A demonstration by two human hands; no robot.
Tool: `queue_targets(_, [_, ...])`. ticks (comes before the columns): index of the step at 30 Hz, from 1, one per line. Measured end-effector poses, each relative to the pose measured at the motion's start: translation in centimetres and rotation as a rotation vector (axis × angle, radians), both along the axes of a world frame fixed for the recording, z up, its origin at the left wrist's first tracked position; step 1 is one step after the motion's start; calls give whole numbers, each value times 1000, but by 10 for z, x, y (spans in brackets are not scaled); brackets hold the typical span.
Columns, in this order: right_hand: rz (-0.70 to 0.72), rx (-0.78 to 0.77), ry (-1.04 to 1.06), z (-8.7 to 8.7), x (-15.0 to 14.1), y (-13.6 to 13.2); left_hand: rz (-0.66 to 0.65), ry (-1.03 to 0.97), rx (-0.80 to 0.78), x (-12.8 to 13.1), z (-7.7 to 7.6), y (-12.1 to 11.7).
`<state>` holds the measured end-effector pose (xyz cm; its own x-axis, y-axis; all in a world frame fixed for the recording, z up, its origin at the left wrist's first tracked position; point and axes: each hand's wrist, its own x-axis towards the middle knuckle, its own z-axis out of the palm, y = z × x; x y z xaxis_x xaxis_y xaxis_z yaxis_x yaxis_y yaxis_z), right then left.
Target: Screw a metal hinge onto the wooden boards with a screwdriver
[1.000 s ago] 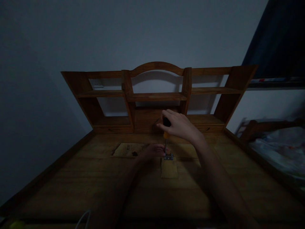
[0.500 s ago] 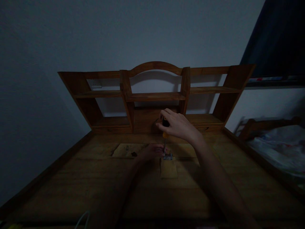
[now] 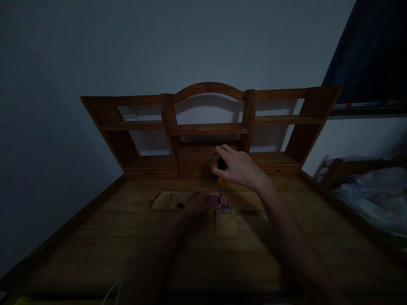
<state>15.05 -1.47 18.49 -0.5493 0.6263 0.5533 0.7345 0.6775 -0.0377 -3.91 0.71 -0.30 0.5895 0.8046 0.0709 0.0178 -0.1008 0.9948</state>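
My right hand point(image 3: 237, 165) is wrapped round the black and yellow handle of a screwdriver point(image 3: 221, 181), which stands upright with its shaft pointing down. The tip meets a small metal hinge point(image 3: 225, 209) at the top edge of a small light wooden piece point(image 3: 227, 225). Low beside the shaft, my left hand point(image 3: 205, 201) has its fingers close together at the hinge's left end. Whether those fingers pinch a screw or the wood cannot be made out in the dim light.
A larger light wooden board point(image 3: 168, 201) lies behind my left hand, with a small dark object point(image 3: 180, 205) on it. At the back of the desk point(image 3: 104, 237) rises a wooden shelf unit point(image 3: 208, 129). A pale cable point(image 3: 112, 291) shows at the front edge.
The view has shifted slightly, so everything sits a little further right. Both hands keep their places at the hinge, the screwdriver still upright in my right hand.
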Motion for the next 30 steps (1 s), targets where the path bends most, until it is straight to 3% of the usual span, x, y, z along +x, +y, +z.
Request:
queue_targets(9, [-37,108,5,0,4,5,-11,0,2,0,-3,3])
queue_targets(18, [176,-25,125,0,0,4,-30,6,15,-1,-1,2])
queue_targets(24, [57,-52,85,-2,0,4,-2,-43,-34,3,4,-2])
queue_targets(30, [129,-61,100,-1,0,2,-3,-14,-8,2,5,-2])
